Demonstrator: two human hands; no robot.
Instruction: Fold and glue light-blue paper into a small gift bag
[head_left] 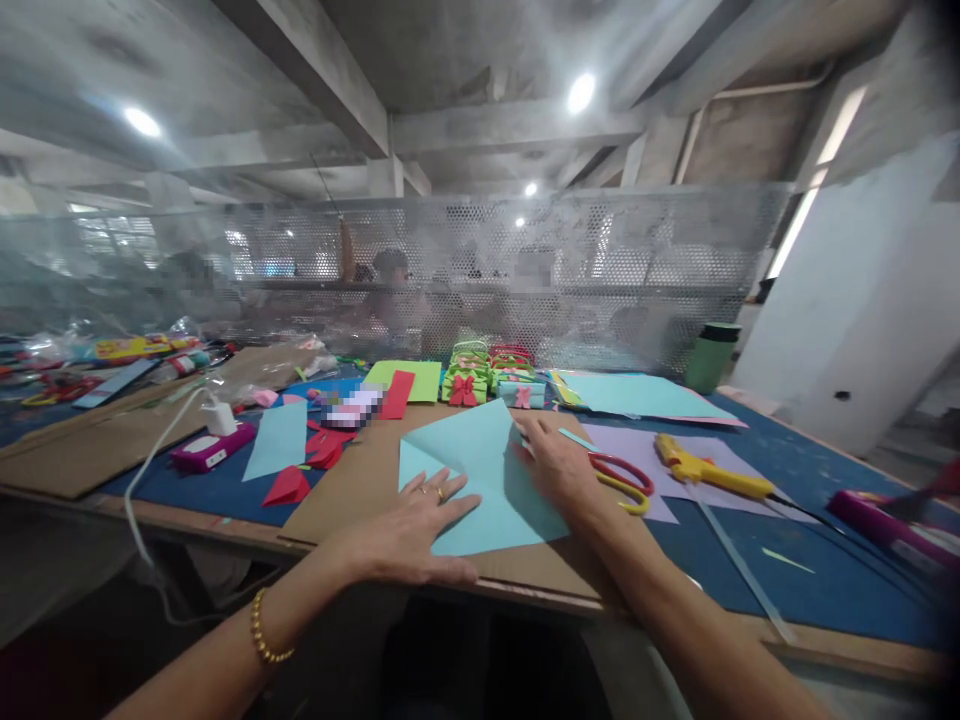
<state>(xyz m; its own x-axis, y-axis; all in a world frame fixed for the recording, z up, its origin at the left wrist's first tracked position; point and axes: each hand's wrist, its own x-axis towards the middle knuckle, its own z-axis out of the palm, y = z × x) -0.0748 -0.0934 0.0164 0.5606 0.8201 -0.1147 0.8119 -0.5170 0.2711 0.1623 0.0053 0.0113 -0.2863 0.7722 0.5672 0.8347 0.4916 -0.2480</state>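
A sheet of light blue paper (pixel 480 500) lies on brown cardboard in front of me, with a fold or raised flap along its upper part. My left hand (pixel 420 525) rests flat on the paper's lower left, fingers spread, with a ring and a gold bead bracelet. At the paper's right edge, my right hand (pixel 555 465) has bent fingers closed on that edge; its fingertips are partly hidden. Just right of this hand are scissors (pixel 626 480) with red and yellow handles, their blades largely hidden.
A yellow glue gun (pixel 712 472) lies on purple paper (pixel 637 450). Small green and red paper bags (pixel 465 385) stand behind the cardboard (pixel 352 470). Red scraps (pixel 289 487), a purple box with a charger (pixel 214 447) and a green bottle (pixel 711 358) sit around. A perforated screen (pixel 450 230) stands behind.
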